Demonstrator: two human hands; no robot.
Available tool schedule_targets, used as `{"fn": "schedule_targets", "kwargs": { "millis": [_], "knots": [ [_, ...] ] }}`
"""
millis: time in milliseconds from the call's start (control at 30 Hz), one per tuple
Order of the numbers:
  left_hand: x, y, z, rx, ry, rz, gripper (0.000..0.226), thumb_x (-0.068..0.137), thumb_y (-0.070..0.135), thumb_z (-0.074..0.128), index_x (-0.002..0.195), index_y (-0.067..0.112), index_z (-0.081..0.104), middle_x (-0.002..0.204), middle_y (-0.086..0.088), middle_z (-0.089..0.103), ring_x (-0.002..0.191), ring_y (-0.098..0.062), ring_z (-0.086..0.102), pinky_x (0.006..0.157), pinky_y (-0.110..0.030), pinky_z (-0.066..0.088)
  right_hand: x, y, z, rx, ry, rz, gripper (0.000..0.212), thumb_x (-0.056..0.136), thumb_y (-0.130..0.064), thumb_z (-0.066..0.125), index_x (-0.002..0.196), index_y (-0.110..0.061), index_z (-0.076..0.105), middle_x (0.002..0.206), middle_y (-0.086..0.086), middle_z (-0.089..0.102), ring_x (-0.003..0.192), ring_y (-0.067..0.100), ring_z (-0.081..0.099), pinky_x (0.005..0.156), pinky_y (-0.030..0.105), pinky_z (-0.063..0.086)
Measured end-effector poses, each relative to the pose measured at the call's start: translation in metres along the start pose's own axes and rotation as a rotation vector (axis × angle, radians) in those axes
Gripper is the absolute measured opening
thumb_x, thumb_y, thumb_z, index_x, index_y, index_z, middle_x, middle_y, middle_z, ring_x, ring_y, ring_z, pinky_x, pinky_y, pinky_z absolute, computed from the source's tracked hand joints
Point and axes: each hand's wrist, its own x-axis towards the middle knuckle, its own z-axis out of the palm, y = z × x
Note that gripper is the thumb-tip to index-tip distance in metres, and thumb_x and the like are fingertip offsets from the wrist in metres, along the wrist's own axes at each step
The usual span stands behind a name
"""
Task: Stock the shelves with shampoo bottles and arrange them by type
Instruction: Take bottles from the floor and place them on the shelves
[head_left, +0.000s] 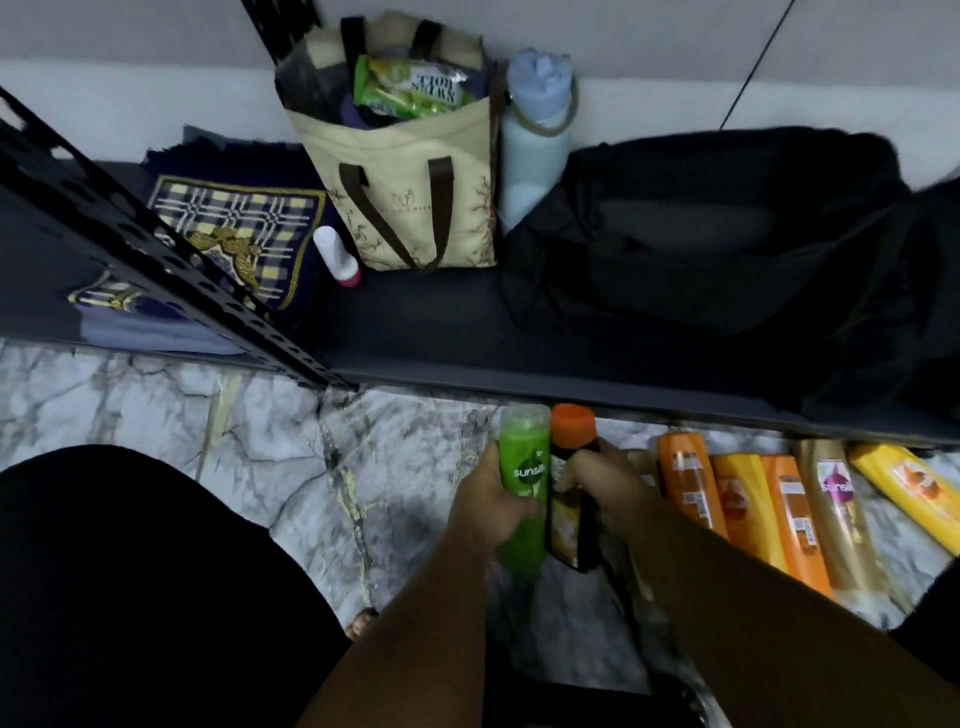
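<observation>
Head view, 5 o'clock: gripping green bottle (523, 470) in left hand (485, 506), dark orange-capped bottle (567, 532) in right hand (597, 486). Probably light, stiff, slick plastic; best wrapped mid-body.

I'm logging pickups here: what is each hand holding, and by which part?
The left hand grips the green bottle around its mid-body. The right hand grips the black orange-capped bottle around its upper body, just below the cap.
</observation>
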Motion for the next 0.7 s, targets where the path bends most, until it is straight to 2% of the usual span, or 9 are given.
{"fn": "schedule_targets", "kwargs": {
  "millis": [100,167,233,333,433,500,567,633,700],
  "knots": [
    [-0.009,0.008,-0.003,-0.099,0.029,0.006,0.074,0.066,-0.003,0.08,0.126,0.033,0.057,0.103,0.016,0.068,0.097,-0.008,0.065,0.079,-0.021,0.05,-0.018,-0.004,0.0,-0.007,-0.023,-0.055,0.046,0.067,0.006,0.063,0.103,-0.02,0.072,0.09,0.011,0.075,0.089,0.032,0.069,0.076,0.043,0.058],
    [-0.014,0.013,-0.004,-0.193,0.026,0.0,0.073,0.059,0.002,0.082,0.124,0.026,0.062,0.111,0.008,0.072,0.106,-0.016,0.069,0.091,-0.031,0.055,-0.032,-0.001,-0.003,0.01,-0.05,-0.09,0.052,0.069,0.011,0.063,0.111,-0.02,0.072,0.095,0.017,0.075,0.089,0.035,0.071,0.077,0.046,0.061],
    [-0.013,0.011,-0.001,-0.244,-0.036,0.016,0.069,0.05,0.007,0.081,0.117,0.02,0.067,0.111,0.002,0.074,0.105,-0.018,0.069,0.094,-0.041,0.057,-0.043,0.003,-0.009,-0.067,-0.038,-0.142,0.051,0.073,0.01,0.07,0.114,-0.019,0.07,0.095,0.021,0.075,0.08,0.03,0.072,0.066,0.039,0.061],
    [-0.026,0.019,0.0,-0.208,-0.079,0.02,0.052,0.043,0.009,0.079,0.093,0.017,0.067,0.093,0.001,0.071,0.091,-0.02,0.065,0.075,-0.034,0.054,-0.063,0.005,-0.017,-0.19,-0.026,-0.2,0.045,0.074,0.01,0.077,0.108,-0.018,0.066,0.083,0.016,0.072,0.063,0.026,0.065,0.05,0.029,0.053],
    [-0.047,0.028,0.0,-0.202,-0.012,0.033,0.043,0.063,-0.016,0.076,0.088,0.016,0.061,0.087,0.001,0.066,0.082,-0.016,0.061,0.059,-0.022,0.052,-0.077,0.008,-0.024,-0.358,0.018,-0.274,0.036,0.07,0.003,0.083,0.094,-0.02,0.069,0.073,0.004,0.07,0.065,0.021,0.067,0.052,0.024,0.051],
    [-0.056,0.03,0.001,-0.162,0.023,0.063,0.046,0.067,-0.02,0.074,0.086,0.019,0.058,0.086,0.002,0.063,0.081,-0.013,0.059,0.062,-0.028,0.056,-0.085,0.01,-0.027,-0.418,0.024,-0.307,0.037,0.069,0.0,0.083,0.092,-0.024,0.068,0.073,-0.001,0.07,0.064,0.017,0.067,0.046,0.02,0.048],
    [-0.064,0.032,-0.002,-0.098,0.04,0.109,0.044,0.062,-0.009,0.078,0.085,0.023,0.057,0.085,0.005,0.064,0.081,-0.015,0.06,0.072,-0.04,0.057,-0.091,0.015,-0.027,-0.486,0.048,-0.364,0.04,0.068,-0.005,0.085,0.096,-0.027,0.067,0.082,-0.005,0.071,0.076,0.015,0.068,0.059,0.022,0.053],
    [-0.069,0.033,-0.005,-0.039,0.04,0.132,0.046,0.06,-0.005,0.081,0.085,0.025,0.056,0.083,0.006,0.065,0.08,-0.016,0.06,0.074,-0.039,0.054,-0.096,0.021,-0.026,-0.574,0.064,-0.416,0.042,0.065,-0.011,0.088,0.1,-0.027,0.07,0.093,-0.007,0.072,0.089,0.016,0.068,0.08,0.028,0.056],
    [-0.075,0.034,-0.008,0.0,0.049,0.145,0.048,0.063,-0.01,0.081,0.084,0.026,0.057,0.084,0.006,0.065,0.081,-0.018,0.061,0.074,-0.036,0.052,-0.099,0.025,-0.027,-0.63,0.079,-0.436,0.046,0.064,-0.016,0.089,0.106,-0.027,0.072,0.099,-0.005,0.072,0.096,0.018,0.068,0.089,0.034,0.056]
  ]
}}
